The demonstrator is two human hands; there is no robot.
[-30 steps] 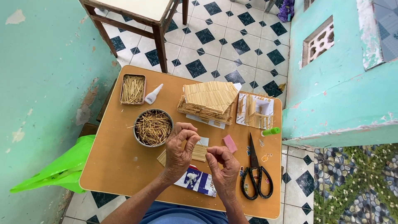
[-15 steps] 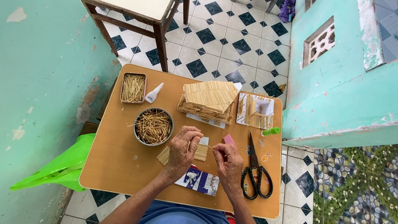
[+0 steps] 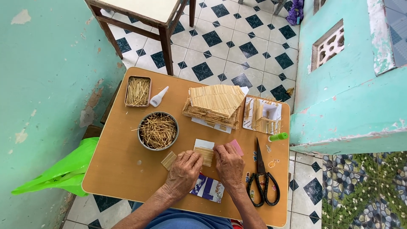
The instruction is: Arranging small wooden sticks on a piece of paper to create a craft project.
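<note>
Comparing this moment with the two earlier views, we see both hands lowered from a raised, pinching pose onto the work. Nearest us, a printed card (image 3: 207,188) lies on the tabletop (image 3: 123,169) partly under the wrists. Our left hand (image 3: 185,171) now presses flat, fingers close together, beside a small panel of glued sticks (image 3: 206,154) on its white paper backing; our right hand (image 3: 229,163) covers the panel's right edge, fingers narrow, and we cannot tell whether it pinches a stick. We judge that placing has given way to pressing. A loose stick bundle (image 3: 168,160) lies left, black scissors (image 3: 263,178) right. Farther off stand the round bowl of sticks (image 3: 158,130), a rectangular tin (image 3: 137,91), a glue bottle (image 3: 159,97) and the stick-built house roof (image 3: 216,101).
</note>
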